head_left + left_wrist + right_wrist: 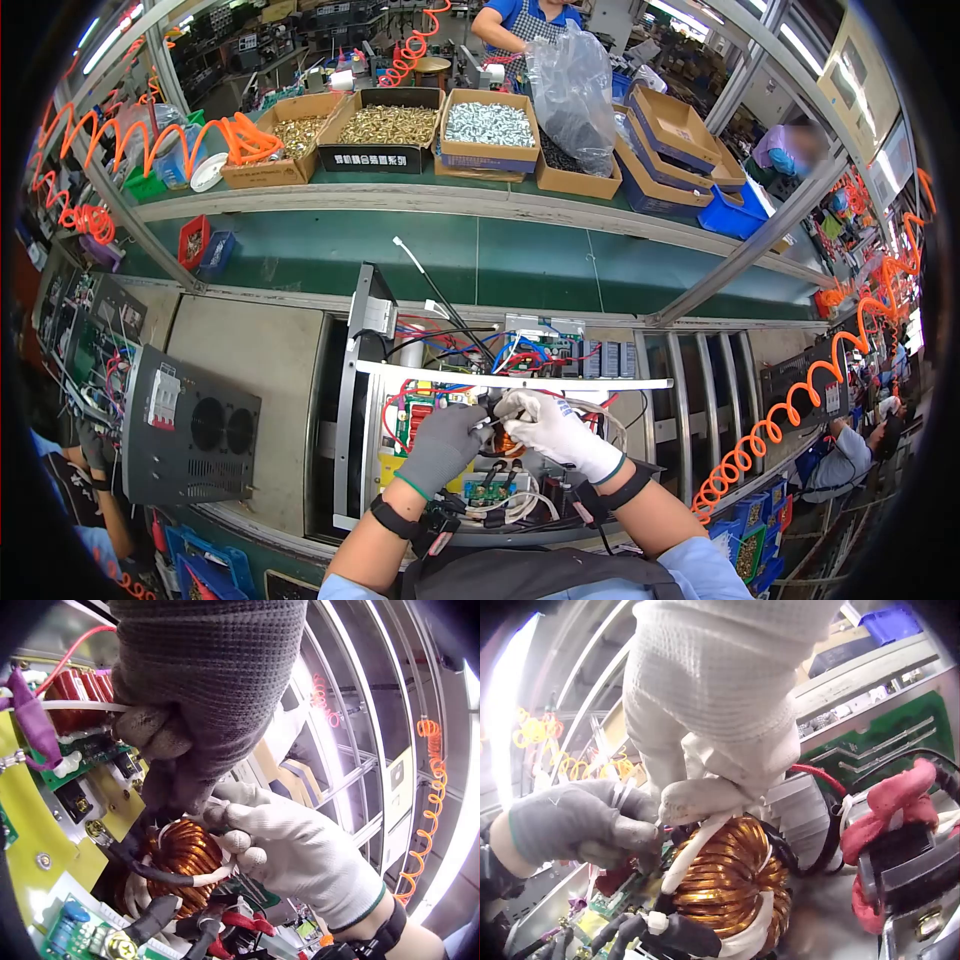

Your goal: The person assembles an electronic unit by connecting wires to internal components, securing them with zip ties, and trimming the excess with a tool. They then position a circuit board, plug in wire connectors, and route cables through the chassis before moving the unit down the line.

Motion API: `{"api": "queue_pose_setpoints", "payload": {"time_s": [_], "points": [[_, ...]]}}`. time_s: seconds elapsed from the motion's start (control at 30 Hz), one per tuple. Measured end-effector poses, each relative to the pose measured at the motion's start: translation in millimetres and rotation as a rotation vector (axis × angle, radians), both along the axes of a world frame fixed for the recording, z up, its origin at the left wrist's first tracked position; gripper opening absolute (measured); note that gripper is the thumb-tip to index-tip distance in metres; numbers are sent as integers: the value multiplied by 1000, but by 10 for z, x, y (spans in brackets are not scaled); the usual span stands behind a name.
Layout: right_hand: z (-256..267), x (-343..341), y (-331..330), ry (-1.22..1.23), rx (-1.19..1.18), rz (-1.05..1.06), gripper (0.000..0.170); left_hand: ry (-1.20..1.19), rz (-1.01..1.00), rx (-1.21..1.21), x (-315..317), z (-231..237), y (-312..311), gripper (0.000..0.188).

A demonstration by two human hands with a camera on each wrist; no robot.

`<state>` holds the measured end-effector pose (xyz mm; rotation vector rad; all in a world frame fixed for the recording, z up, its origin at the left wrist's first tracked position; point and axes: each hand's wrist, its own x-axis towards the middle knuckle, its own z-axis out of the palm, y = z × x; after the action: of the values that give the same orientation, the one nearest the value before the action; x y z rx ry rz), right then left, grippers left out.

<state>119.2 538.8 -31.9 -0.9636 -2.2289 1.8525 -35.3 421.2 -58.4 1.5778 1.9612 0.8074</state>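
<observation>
Over an opened electrical unit, my two gloved hands meet above a copper-wound ring coil (731, 877). The left hand (440, 448), in a grey glove, pinches a thin white cable tie (82, 706), whose tail sticks out past the fingers. My right hand (565, 436), in a white glove, has thumb and fingers curled together at the tie, against the grey fingertips. White-sleeved leads (694, 855) come off the coil right under the right fingers. Black-sleeved leads (154, 919) lie just below the coil. The exact grip point is hidden by the fingers.
A white bar (520, 382) crosses the unit just beyond my hands. Boxes of screws (390, 125) line the shelf ahead. Metal rollers (705, 400) lie to the right, with an orange coiled hose (770, 430). Another black unit (200, 430) stands at the left.
</observation>
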Motion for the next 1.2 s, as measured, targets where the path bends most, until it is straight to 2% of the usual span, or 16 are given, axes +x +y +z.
{"api": "queue_pose_setpoints", "payload": {"time_s": [0.07, 0.13, 0.23, 0.43, 0.5, 0.57, 0.67, 0.7, 0.77, 0.83, 0.9, 0.97, 1.1, 1.13, 1.17, 1.2], "points": [[-66, 19, -27, 66, 128, 68, 20, -39, 9, 31, 29, 12, 11, 20], [-34, -15, -91, 57, 701, 154, 19, -80, 20, 64, 35, 27, 8, 21], [107, -69, -201, -67, 730, 172, 20, -171, 34, 27, 4, 38, -14, 20], [79, -58, -385, 80, 852, 338, 14, -344, 169, -25, 3, -59, -37, 35], [-4, -37, -475, 195, 849, 317, 14, -135, 253, -102, 59, -84, 43, 36], [0, 0, -464, 192, 841, 311, 16, -152, 270, -107, 80, -89, 67, 31], [165, 140, -402, 181, 494, 211, 28, -10, 201, -86, 91, 31, -31, 28], [387, 197, -367, 149, 315, 137, 34, -9, 199, -86, 108, 152, -95, 28], [485, 277, -401, 66, 220, -93, 38, -23, 45, -60, 213, 406, -236, 25], [374, 350, -380, 233, 487, 143, 32, 25, -10, -114, 364, 378, -338, 21], [356, 458, -427, 208, 488, 169, 26, -143, -139, 5, 450, 242, -454, 23], [384, 589, -445, 215, 443, 161, 27, -216, -99, 128, 519, 312, -511, 29], [628, 631, -573, 197, 221, 38, 29, -282, -127, -38, 577, 432, -554, 25], [702, 608, -593, 65, 142, 64, 29, -276, -161, -99, 596, 462, -567, 25], [503, 624, -588, 279, 276, 115, 25, -274, -168, -102, 629, 461, -573, 25], [437, 645, -568, 269, 276, 122, 25, -231, -191, -119, 653, 451, -548, 25]]}}
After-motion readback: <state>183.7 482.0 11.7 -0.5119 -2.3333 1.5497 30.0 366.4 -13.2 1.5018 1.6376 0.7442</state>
